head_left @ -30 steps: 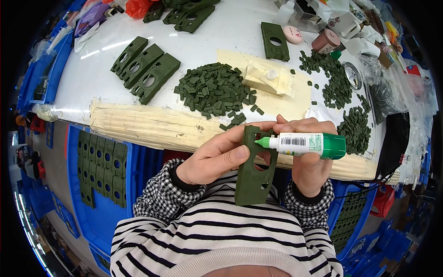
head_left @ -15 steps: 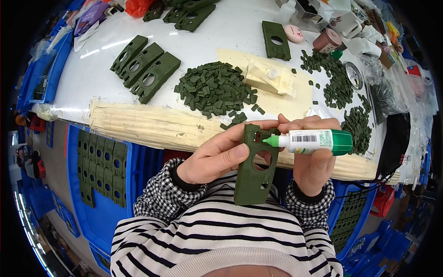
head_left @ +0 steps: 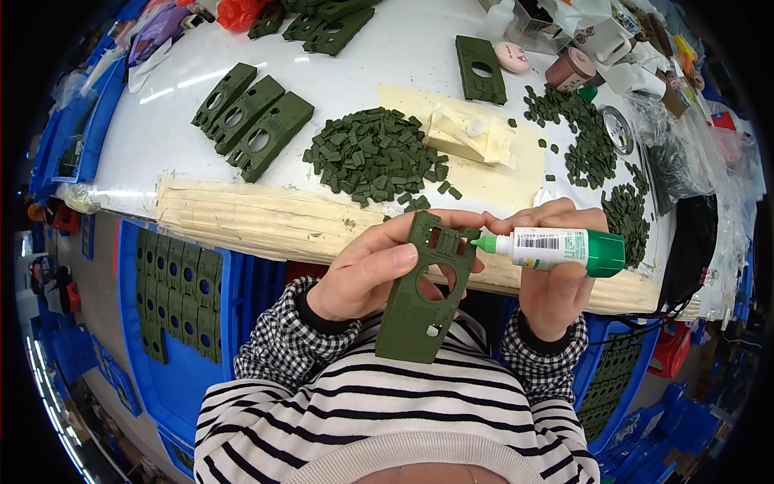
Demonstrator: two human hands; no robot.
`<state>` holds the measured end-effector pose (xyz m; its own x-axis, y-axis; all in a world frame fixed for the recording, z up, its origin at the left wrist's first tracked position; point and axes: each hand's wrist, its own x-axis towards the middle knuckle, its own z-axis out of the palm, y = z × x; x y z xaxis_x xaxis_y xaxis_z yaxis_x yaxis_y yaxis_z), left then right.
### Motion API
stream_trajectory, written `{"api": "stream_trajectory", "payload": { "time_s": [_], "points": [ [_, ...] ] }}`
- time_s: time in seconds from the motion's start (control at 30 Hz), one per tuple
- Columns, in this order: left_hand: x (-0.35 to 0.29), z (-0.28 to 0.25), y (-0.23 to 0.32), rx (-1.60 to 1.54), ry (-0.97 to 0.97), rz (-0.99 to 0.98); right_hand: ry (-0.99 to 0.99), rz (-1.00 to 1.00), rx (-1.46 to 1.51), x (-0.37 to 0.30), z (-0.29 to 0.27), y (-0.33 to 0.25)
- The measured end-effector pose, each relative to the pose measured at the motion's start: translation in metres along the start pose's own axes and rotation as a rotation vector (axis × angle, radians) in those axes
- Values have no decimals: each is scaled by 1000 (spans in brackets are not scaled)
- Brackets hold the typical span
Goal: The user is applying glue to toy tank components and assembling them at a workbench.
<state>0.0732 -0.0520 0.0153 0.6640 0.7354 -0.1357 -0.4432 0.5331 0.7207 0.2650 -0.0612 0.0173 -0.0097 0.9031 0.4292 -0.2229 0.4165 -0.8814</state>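
My left hand (head_left: 367,270) grips a dark green plastic model hull plate (head_left: 415,323) by its upper left side, thumb on top. The plate has a large round hole, small square openings near its far end and one small hole lower down. In my right hand (head_left: 560,282) lies a white glue bottle (head_left: 548,248) with a green rear end, held sideways. Its green nozzle points left and sits at the plate's upper right corner; whether it touches cannot be made out. Beyond my hands is a pile of small green plastic pieces (head_left: 375,153) on the white table.
Three similar plates (head_left: 258,139) lie at the left, another plate (head_left: 481,71) at the back. More small pieces (head_left: 592,153) spread at the right beside a pink jar (head_left: 571,70). A taped yellowish block (head_left: 468,135) stands mid-table. Blue crates (head_left: 173,371) with plates sit below the padded edge (head_left: 266,218).
The plate has shifted left and tilted, its near end swinging left. The bottle has moved slightly right, its nozzle now at the plate's corner rather than over its far end.
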Motion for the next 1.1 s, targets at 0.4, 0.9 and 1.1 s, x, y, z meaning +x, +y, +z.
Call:
{"api": "stream_trajectory", "payload": {
  "time_s": [0.4,0.9,1.1],
  "points": [
    [-1,-10,-4,-87,-181,85,-2,-1,14,0,0,0],
    [-1,2,2,-4,23,-8,19,12,52,0,0,0],
    [-2,0,2,-34,12,-33,-12,-3,100,0,1,-4]
  ]
}}
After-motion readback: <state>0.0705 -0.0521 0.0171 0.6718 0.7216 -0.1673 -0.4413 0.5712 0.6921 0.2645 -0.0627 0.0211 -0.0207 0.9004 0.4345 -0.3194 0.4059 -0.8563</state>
